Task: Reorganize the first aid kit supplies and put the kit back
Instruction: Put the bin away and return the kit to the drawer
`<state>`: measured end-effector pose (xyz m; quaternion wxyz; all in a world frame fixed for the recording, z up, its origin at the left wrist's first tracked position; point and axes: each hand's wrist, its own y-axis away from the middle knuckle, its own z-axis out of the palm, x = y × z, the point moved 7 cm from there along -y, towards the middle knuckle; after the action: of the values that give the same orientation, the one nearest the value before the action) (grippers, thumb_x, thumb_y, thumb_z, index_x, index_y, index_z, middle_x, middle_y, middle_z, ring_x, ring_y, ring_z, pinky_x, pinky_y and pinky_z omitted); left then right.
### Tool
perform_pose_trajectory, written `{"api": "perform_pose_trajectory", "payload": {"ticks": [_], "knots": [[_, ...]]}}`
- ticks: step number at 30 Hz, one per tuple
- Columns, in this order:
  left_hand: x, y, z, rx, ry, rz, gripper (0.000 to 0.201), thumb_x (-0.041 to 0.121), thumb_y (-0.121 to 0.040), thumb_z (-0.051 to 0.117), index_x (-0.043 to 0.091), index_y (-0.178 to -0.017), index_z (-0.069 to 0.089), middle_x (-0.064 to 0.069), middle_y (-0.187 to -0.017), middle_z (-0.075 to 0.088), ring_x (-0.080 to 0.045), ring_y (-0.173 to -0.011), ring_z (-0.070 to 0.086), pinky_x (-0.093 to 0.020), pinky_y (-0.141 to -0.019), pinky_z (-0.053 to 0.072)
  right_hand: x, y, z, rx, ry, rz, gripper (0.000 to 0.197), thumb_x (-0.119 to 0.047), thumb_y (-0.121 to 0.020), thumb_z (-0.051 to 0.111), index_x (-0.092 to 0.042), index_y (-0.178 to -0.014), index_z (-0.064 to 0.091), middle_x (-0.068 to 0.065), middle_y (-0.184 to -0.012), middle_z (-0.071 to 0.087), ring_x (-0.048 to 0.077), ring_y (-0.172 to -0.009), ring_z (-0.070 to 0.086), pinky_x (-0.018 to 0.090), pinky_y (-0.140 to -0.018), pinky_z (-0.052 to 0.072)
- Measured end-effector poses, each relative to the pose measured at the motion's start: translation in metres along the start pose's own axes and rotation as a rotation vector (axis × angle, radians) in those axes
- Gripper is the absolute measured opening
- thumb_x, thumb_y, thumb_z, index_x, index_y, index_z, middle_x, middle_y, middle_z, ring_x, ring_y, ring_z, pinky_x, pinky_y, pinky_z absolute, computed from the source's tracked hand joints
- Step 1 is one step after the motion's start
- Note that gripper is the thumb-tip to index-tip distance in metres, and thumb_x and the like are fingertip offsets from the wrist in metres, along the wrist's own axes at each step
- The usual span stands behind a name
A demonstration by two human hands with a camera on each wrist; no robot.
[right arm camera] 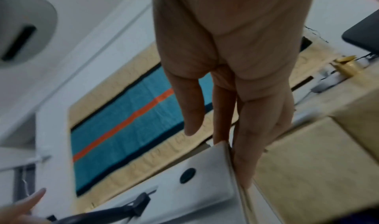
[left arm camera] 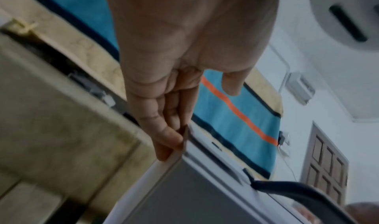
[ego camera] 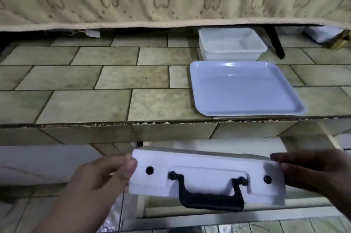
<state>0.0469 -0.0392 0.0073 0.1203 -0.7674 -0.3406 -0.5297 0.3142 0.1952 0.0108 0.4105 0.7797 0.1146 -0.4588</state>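
Note:
The white first aid kit case (ego camera: 207, 173) is closed, its black handle (ego camera: 210, 198) facing me. It hangs level between my hands, just below the front edge of the tile-patterned tabletop (ego camera: 85, 103). My left hand (ego camera: 119, 168) presses on the case's left end; in the left wrist view its fingers (left arm camera: 164, 130) lie straight along the case (left arm camera: 184, 195), thumb apart. My right hand (ego camera: 292, 164) presses on the right end; in the right wrist view its fingers (right arm camera: 246, 146) run straight down the side of the case (right arm camera: 194, 178).
An empty white tray (ego camera: 245, 90) lies on the tabletop at the right, with a white plastic tub (ego camera: 231, 44) behind it. A beige blanket edge (ego camera: 171, 8) hangs over the far side. A black leg (ego camera: 275, 42) stands beside the tub.

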Motion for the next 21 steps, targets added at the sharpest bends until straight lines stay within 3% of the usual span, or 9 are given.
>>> {"api": "perform_pose_trajectory", "payload": {"ticks": [2, 3, 5, 9, 11, 12, 14, 18, 21], "knots": [[-0.011, -0.013, 0.033, -0.121, -0.038, -0.1, 0.011, 0.036, -0.085, 0.062, 0.039, -0.087, 0.072, 0.023, -0.088, 0.072, 0.006, -0.083, 0.066, -0.019, -0.076, 0.049, 0.012, -0.016, -0.004, 0.038, 0.131, 0.016, 0.051, -0.044, -0.033, 0.094, -0.035, -0.08, 0.078, 0.0, -0.087, 0.076, 0.021, -0.092, 0.071, 0.037, -0.085, 0.053], [-0.015, -0.019, 0.046, -0.199, -0.074, -0.133, 0.017, 0.022, -0.086, 0.06, 0.034, -0.091, 0.07, 0.023, -0.09, 0.072, 0.006, -0.086, 0.066, -0.02, -0.08, 0.05, 0.019, -0.028, -0.006, 0.07, 0.209, 0.02, 0.029, -0.027, -0.054, 0.09, -0.037, -0.077, 0.077, -0.001, -0.088, 0.076, 0.021, -0.095, 0.07, 0.039, -0.088, 0.053], [-0.026, -0.032, 0.067, -0.295, -0.129, -0.153, 0.026, 0.025, -0.071, 0.054, 0.026, -0.094, 0.067, 0.017, -0.094, 0.072, -0.001, -0.091, 0.066, -0.025, -0.088, 0.049, 0.035, -0.054, -0.011, 0.114, 0.374, 0.054, 0.035, -0.003, -0.072, 0.076, -0.037, -0.078, 0.075, 0.003, -0.089, 0.076, 0.015, -0.087, 0.067, 0.032, -0.084, 0.049], [-0.037, -0.055, 0.096, -0.365, -0.206, -0.195, 0.053, 0.04, -0.055, 0.046, 0.005, -0.094, 0.054, -0.011, -0.096, 0.06, -0.022, -0.087, 0.058, -0.031, -0.073, 0.047, 0.058, -0.099, -0.005, 0.14, 0.423, 0.13, 0.038, 0.008, -0.075, 0.066, -0.011, -0.107, 0.072, 0.002, -0.085, 0.069, 0.014, -0.077, 0.056, 0.024, -0.075, 0.041], [-0.051, -0.059, 0.108, -0.404, -0.245, -0.388, 0.052, 0.039, -0.065, 0.051, 0.001, -0.099, 0.043, -0.01, -0.096, 0.043, -0.017, -0.073, 0.047, -0.031, -0.062, 0.039, 0.068, -0.115, 0.002, 0.113, 0.469, 0.172, 0.037, 0.008, -0.075, 0.062, -0.006, -0.108, 0.071, 0.001, -0.075, 0.062, 0.012, -0.066, 0.051, 0.02, -0.061, 0.039], [-0.058, -0.059, 0.113, -0.413, -0.245, -0.485, 0.047, 0.037, -0.072, 0.054, 0.003, -0.101, 0.039, -0.006, -0.095, 0.037, -0.012, -0.07, 0.04, -0.028, -0.059, 0.033, 0.073, -0.122, 0.006, 0.086, 0.521, 0.187, 0.036, 0.007, -0.075, 0.062, -0.005, -0.108, 0.071, 0.0, -0.074, 0.061, 0.011, -0.063, 0.05, 0.018, -0.056, 0.038], [-0.072, -0.059, 0.121, -0.411, -0.197, -0.615, 0.055, 0.04, -0.066, 0.056, 0.004, -0.103, 0.039, -0.002, -0.088, 0.033, -0.009, -0.067, 0.034, -0.026, -0.055, 0.027, 0.078, -0.132, 0.013, 0.028, 0.594, 0.197, 0.035, 0.005, -0.074, 0.066, -0.004, -0.108, 0.071, 0.004, -0.084, 0.063, 0.013, -0.072, 0.055, 0.019, -0.063, 0.04], [-0.081, -0.062, 0.124, -0.428, -0.169, -0.664, 0.03, 0.037, -0.053, 0.056, 0.012, -0.067, 0.047, -0.001, -0.062, 0.049, -0.014, -0.056, 0.038, -0.026, -0.052, 0.025, 0.087, -0.139, 0.025, -0.124, 0.687, 0.233, 0.02, -0.008, -0.079, 0.068, -0.014, -0.098, 0.071, 0.004, -0.089, 0.06, 0.014, -0.083, 0.053, 0.02, -0.062, 0.041], [-0.087, -0.068, 0.127, -0.547, -0.438, -0.595, 0.023, 0.03, -0.087, 0.048, 0.017, -0.067, 0.047, -0.007, -0.089, 0.052, -0.021, -0.081, 0.044, -0.025, -0.062, 0.036, 0.09, -0.129, 0.041, -0.319, 0.81, 0.238, 0.007, -0.019, -0.079, 0.068, -0.023, -0.085, 0.066, 0.001, -0.086, 0.062, 0.011, -0.08, 0.054, 0.013, -0.06, 0.039]]}}
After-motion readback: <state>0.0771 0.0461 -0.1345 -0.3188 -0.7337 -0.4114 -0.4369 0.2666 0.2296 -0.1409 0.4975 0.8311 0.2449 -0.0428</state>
